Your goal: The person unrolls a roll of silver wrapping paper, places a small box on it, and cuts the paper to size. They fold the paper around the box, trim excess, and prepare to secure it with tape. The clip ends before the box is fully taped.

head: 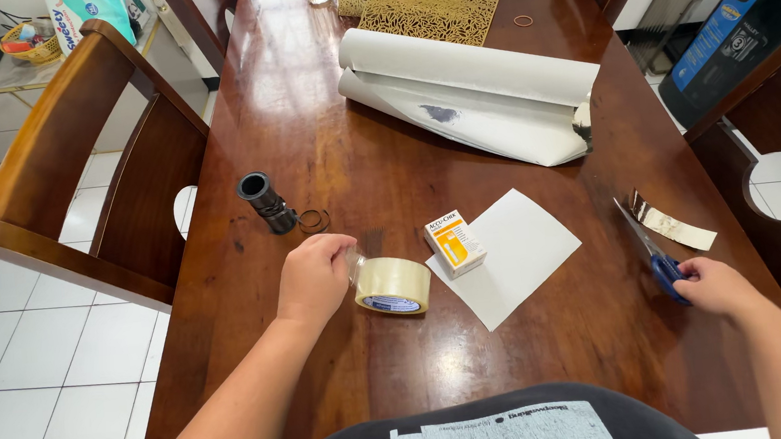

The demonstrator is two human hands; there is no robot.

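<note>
Scissor blades (634,225) partly visible; the blue handle is covered by the right hand (714,286), which is clamped on it at the near right. Left hand (313,279) pinches the edge of one clear packing-tape roll (393,285) on the glossy wooden tabletop (326,140). One small box (455,243) rests on one white paper sheet (509,256); one paper roll (474,97) lies far.

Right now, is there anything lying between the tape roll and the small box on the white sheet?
Nothing visible. The tape roll, touched by the left hand, lies beside the small box, with only bare table between.
</note>
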